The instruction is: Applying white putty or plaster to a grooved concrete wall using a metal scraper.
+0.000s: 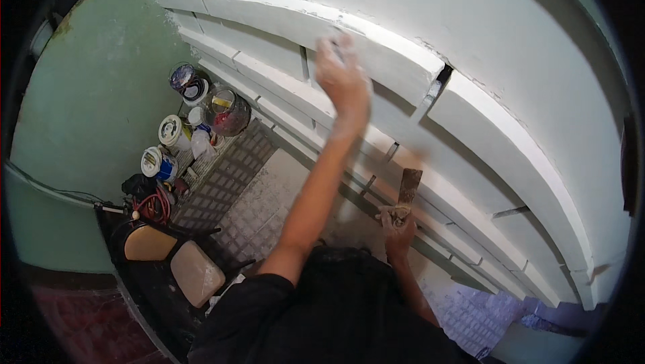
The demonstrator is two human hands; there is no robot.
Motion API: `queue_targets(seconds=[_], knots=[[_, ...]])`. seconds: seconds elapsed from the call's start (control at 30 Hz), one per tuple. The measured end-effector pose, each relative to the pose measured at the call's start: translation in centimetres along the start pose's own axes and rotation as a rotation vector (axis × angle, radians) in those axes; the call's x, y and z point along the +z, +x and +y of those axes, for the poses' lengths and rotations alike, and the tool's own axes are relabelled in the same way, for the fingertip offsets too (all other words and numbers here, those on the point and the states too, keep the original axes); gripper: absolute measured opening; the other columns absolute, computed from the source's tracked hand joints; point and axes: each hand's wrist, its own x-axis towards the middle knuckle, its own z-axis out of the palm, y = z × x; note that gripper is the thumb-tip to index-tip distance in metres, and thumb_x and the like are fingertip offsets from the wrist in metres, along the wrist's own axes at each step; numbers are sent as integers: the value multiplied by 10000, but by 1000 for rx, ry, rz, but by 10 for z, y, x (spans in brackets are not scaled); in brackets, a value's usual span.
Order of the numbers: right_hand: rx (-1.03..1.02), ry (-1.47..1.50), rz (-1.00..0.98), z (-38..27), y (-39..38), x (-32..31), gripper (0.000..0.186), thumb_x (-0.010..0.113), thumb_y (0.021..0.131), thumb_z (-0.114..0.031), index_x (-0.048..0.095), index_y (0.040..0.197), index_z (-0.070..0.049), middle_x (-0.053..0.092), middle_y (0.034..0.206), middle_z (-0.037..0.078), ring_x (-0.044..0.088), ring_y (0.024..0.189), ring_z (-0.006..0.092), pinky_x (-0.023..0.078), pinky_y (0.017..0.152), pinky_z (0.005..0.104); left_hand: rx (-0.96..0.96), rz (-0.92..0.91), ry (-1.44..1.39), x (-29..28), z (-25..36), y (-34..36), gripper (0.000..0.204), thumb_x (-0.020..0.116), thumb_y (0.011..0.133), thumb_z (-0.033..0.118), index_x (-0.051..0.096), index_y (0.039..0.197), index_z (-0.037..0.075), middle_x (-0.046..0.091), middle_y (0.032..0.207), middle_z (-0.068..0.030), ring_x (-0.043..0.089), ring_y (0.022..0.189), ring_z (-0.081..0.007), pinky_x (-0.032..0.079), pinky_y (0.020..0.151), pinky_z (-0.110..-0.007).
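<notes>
Left hand (342, 75) pressed a small tool, fingers closed on it, along the white shelf (376, 55); right hand (398, 223) gripped a trowel (408, 186). Even, steady pressure seemed best.

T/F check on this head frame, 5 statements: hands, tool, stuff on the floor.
1. The left hand is raised against the white shelving. True.
2. The right hand is empty. False: it grips a brown flat-bladed tool, blade pointing up.
3. Paint cans and tubs stand on the floor by the green wall. True.
4. Both hands touch the same shelf. False: the left hand is up at the top shelf, the right one hangs lower, near the lower shelves.
5. The chair at lower left has blue cushions. False: its pads are tan on a black frame.
</notes>
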Motion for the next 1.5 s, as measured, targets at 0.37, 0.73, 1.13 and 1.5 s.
queue_targets(seconds=[0.37, 0.73, 1.13, 1.5], knots=[[109, 112, -140, 10, 2, -19, 128, 664, 927, -42, 597, 1015, 22, 698, 906, 111, 684, 690, 164, 570, 629, 297, 237, 27, -113, 6, 0, -31, 152, 570, 987, 120, 617, 992, -24, 630, 872, -149, 632, 788, -270, 502, 708, -395], [199, -28, -122, 0, -14, -34, 108, 661, 917, -61, 637, 1000, 3, 693, 865, 71, 636, 587, 129, 543, 575, 275, 515, 60, -211, 25, 19, -70, 40, 553, 927, 11, 577, 928, -22, 520, 783, -155, 542, 645, -305, 480, 573, -359], [244, -173, -39, 2, -22, -45, 141, 748, 854, -128, 655, 881, -25, 648, 759, 33, 596, 621, 117, 486, 597, 298, 531, -93, -270, 16, 40, -80, 55, 623, 892, 35, 592, 878, -8, 529, 753, -145, 523, 604, -312, 463, 546, -376], [154, -55, -15, 26, -29, -43, 116, 724, 870, -103, 640, 902, -29, 631, 751, 12, 545, 643, 81, 443, 591, 262, 472, -316, -273, 15, 16, -109, 94, 543, 863, 11, 594, 941, 1, 571, 834, -201, 597, 708, -362, 496, 607, -439]])
